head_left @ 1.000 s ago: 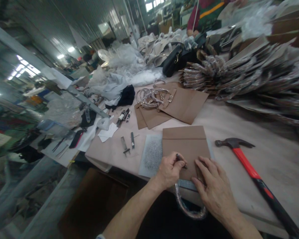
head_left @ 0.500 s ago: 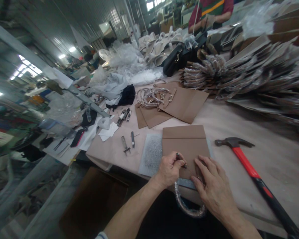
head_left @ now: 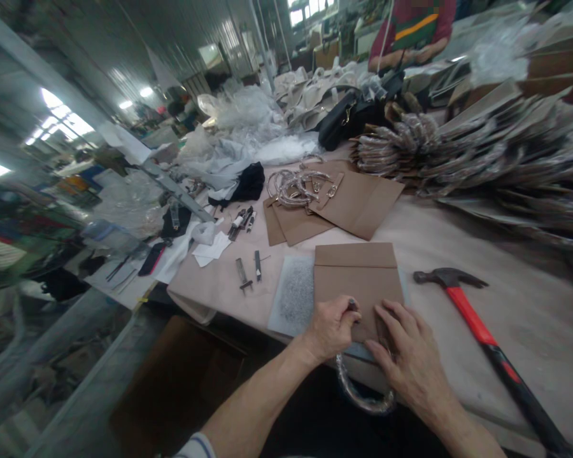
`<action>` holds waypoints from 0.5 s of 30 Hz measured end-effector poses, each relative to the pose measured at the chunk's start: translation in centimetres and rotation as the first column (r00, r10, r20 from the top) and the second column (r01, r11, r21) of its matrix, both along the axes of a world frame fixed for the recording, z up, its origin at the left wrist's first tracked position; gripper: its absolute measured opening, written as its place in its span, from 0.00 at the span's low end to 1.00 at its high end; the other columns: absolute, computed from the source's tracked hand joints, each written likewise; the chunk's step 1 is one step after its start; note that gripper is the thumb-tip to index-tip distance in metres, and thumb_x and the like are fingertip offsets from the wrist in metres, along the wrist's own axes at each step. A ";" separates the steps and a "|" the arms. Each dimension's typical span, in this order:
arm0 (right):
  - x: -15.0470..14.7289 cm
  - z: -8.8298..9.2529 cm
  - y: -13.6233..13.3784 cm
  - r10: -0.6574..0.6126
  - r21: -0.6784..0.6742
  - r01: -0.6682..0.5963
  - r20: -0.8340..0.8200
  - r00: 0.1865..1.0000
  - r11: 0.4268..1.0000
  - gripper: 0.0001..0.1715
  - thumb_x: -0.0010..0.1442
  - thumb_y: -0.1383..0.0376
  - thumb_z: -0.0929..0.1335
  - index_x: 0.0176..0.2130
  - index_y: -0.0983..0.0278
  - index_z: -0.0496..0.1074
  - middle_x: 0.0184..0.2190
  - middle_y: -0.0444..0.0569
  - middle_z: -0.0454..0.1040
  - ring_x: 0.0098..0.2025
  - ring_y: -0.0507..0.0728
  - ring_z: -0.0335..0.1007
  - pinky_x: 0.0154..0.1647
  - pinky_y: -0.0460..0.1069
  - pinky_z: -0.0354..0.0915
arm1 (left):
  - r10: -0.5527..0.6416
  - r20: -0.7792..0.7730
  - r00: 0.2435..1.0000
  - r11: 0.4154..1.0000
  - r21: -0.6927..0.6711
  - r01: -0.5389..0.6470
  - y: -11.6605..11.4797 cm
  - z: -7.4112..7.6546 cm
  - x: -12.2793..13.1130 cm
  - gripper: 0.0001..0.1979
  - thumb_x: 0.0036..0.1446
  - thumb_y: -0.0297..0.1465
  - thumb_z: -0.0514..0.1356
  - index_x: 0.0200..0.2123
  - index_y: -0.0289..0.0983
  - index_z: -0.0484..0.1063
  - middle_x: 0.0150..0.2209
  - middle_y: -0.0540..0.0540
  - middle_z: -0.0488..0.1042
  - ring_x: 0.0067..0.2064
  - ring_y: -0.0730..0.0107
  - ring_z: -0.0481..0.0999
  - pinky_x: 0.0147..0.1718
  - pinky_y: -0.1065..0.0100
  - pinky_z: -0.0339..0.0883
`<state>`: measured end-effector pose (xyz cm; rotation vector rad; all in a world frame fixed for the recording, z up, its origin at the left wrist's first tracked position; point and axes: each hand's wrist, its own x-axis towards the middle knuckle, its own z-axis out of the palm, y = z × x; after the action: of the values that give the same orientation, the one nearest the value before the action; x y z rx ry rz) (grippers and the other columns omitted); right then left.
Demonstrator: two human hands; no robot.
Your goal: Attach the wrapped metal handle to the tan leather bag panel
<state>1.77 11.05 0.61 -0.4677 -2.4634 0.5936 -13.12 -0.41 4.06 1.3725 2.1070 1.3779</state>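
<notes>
My left hand [head_left: 332, 327] is closed around a small dark tool [head_left: 352, 306], its tip pressed on the near edge of a flat brown bag panel [head_left: 358, 273]. That panel lies on a grey textured pad [head_left: 296, 294] at the table's front edge. My right hand [head_left: 403, 359] rests flat on the panel's near right corner, fingers spread. A plastic-wrapped curved handle [head_left: 360, 397] hangs from the panel below the table edge, between my wrists.
A red-handled hammer [head_left: 477, 327] lies right of the panel. Small metal tools [head_left: 248, 270] lie to the left. More brown panels with wrapped handles [head_left: 315, 197] sit beyond, and a big stack of them [head_left: 482, 146] at right. A person [head_left: 410, 32] works at the far end.
The view has shifted slightly. My left hand has turned the tool more upright over the panel's edge; my right hand stays in place.
</notes>
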 end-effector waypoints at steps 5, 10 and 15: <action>2.9 1.8 3.7 -0.242 0.123 0.244 -0.030 0.970 0.962 0.27 0.68 0.50 0.60 0.53 0.69 0.69 0.49 0.65 0.71 0.51 0.72 0.69 0.50 0.64 0.67 | -0.031 -0.088 0.996 1.000 -0.002 0.030 0.0 -0.3 0.0 0.04 0.62 0.28 0.56 0.36 0.38 0.70 0.33 0.46 0.77 0.35 0.65 0.78 0.38 0.68 0.71; 6.8 2.2 8.8 -0.406 0.155 0.375 0.372 0.835 0.914 0.20 0.63 0.51 0.61 0.30 0.61 0.70 0.24 0.60 0.69 0.24 0.66 0.65 0.25 0.62 0.62 | -0.088 -0.165 0.982 0.995 0.038 0.096 -0.1 -0.6 0.1 0.05 0.62 0.27 0.54 0.38 0.37 0.71 0.34 0.44 0.78 0.36 0.64 0.79 0.38 0.67 0.72; 6.7 2.7 9.3 -0.121 -0.623 0.413 0.456 0.882 0.665 0.12 0.52 0.54 0.66 0.24 0.57 0.68 0.19 0.54 0.70 0.19 0.63 0.67 0.20 0.59 0.66 | -0.113 -0.206 0.972 0.992 0.025 0.121 -0.3 -0.8 0.1 0.07 0.62 0.28 0.54 0.40 0.38 0.72 0.36 0.43 0.79 0.38 0.64 0.80 0.39 0.68 0.73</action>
<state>8.45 20.39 3.34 -1.3530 -2.3355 1.4473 -13.00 -0.76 3.25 1.6906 2.0930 1.2848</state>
